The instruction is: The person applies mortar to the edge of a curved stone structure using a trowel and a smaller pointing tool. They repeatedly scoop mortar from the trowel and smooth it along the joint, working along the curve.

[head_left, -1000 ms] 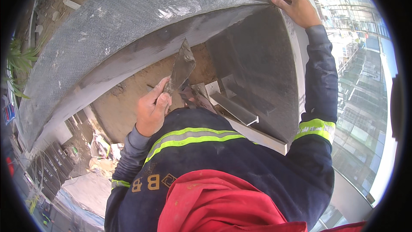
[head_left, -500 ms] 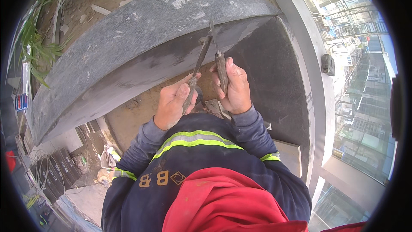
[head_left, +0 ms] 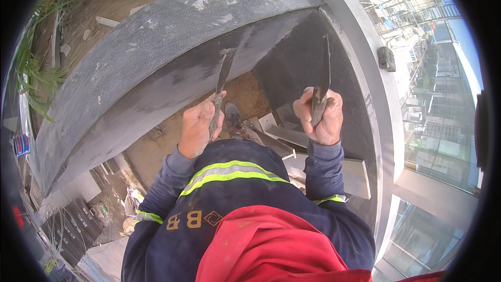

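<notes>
- Two grips: the left grip [head_left: 196,126] and the right grip [head_left: 331,123], both bare hands
- Two narrow, dirty hand tools: the left tool [head_left: 223,75], the right tool [head_left: 319,106]
- One curved grey slab [head_left: 135,47]
- Three reflective bands [head_left: 235,171]
- One red cloth [head_left: 266,245]
- One shoe [head_left: 233,110] visible
- One small dark boxy object [head_left: 386,59]
- Green leaves [head_left: 39,81] (too tangled to number)

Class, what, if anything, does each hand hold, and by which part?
Left hand: a dark trowel-like tool, by its lower end. Right hand: a thin-bladed tool, by its handle.
</notes>
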